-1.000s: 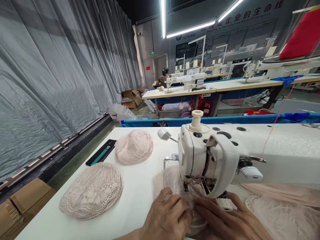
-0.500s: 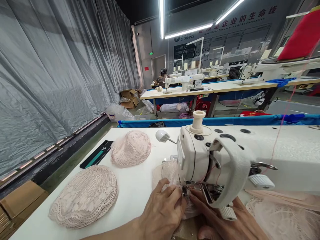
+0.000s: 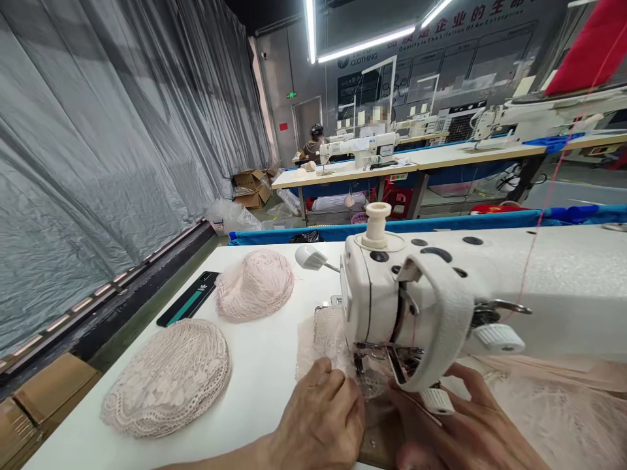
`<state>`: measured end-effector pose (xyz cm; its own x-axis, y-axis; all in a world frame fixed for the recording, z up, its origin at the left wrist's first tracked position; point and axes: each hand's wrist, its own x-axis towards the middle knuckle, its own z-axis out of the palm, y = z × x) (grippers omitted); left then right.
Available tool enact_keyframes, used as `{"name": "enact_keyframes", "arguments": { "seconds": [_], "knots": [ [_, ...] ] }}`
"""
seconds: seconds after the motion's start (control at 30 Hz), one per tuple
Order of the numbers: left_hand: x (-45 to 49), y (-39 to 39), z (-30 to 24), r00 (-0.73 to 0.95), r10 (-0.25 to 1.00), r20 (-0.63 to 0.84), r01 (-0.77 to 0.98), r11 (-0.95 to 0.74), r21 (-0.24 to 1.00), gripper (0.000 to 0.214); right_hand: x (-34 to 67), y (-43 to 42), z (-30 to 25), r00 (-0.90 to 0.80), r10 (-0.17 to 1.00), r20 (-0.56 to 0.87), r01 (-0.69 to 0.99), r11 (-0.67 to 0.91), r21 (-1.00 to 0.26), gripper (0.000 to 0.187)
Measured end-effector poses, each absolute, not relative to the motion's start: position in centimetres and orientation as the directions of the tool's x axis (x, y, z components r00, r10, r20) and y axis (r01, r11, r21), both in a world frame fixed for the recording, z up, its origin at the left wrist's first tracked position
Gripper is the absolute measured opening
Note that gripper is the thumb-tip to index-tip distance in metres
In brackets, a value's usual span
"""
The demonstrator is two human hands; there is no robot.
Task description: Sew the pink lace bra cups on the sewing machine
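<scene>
A pale pink lace piece (image 3: 330, 333) lies under the needle area of a white sewing machine (image 3: 372, 294). My left hand (image 3: 323, 411) is closed on the near edge of this lace, left of the presser foot (image 3: 361, 372), with its fingers curled. My right hand (image 3: 455, 418) reaches under the machine head from the right, its fingertips at the lace beside the foot; the machine's guard and a white knob partly cover it. More pale pink sheer fabric (image 3: 563, 411) is bunched to the right of that hand.
A stack of lace pieces (image 3: 166, 378) and a lace cup-shaped pile (image 3: 257, 284) rest on the white table (image 3: 259, 372) at left, near a black phone (image 3: 189, 299). A small lamp (image 3: 311, 257) stands by the machine head. Other sewing machines (image 3: 360, 150) and a person (image 3: 313, 143) are beyond.
My left hand has drawn slightly back towards me from the presser foot, and my right fingertips have shifted right, baring more lace between them. The view has tilted slightly.
</scene>
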<state>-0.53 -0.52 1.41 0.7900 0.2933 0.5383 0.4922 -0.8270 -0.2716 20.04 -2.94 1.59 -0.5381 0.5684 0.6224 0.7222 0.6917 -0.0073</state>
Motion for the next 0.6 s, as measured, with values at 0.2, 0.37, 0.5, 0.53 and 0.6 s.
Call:
{"name": "enact_keyframes", "arguments": {
  "seconds": [0.2, 0.37, 0.5, 0.53, 0.6],
  "knots": [
    [-0.6, -0.8, 1.3, 0.787, 0.275, 0.553, 0.505, -0.801, -0.32, 0.02, 19.1, -3.2, 1.1, -0.589, 0.533, 0.607, 0.688, 0.725, 0.031, 0.047],
    [-0.3, -0.9, 1.7, 0.741, 0.238, 0.628, 0.511, -0.807, -0.298, 0.028, 19.5, -2.9, 0.5, -0.55, 0.461, 0.696, 0.682, 0.729, 0.056, 0.043],
    [-0.3, -1.0, 2.0, 0.76, 0.295, 0.579, 0.514, -0.818, -0.258, 0.028, 20.6, -2.5, 1.0, -0.661, 0.502, 0.557, 0.671, 0.728, 0.14, 0.037],
    [-0.3, -1.0, 2.0, 0.761, 0.308, 0.571, 0.519, -0.817, -0.251, 0.027, 20.8, -2.4, 1.0, -0.652, 0.508, 0.563, 0.678, 0.722, 0.134, 0.035],
    [-0.4, -1.0, 1.8, 0.767, 0.318, 0.557, 0.521, -0.816, -0.25, 0.026, 20.9, -2.5, 0.8, -0.63, 0.54, 0.558, 0.693, 0.715, 0.092, 0.029]
  ]
}}
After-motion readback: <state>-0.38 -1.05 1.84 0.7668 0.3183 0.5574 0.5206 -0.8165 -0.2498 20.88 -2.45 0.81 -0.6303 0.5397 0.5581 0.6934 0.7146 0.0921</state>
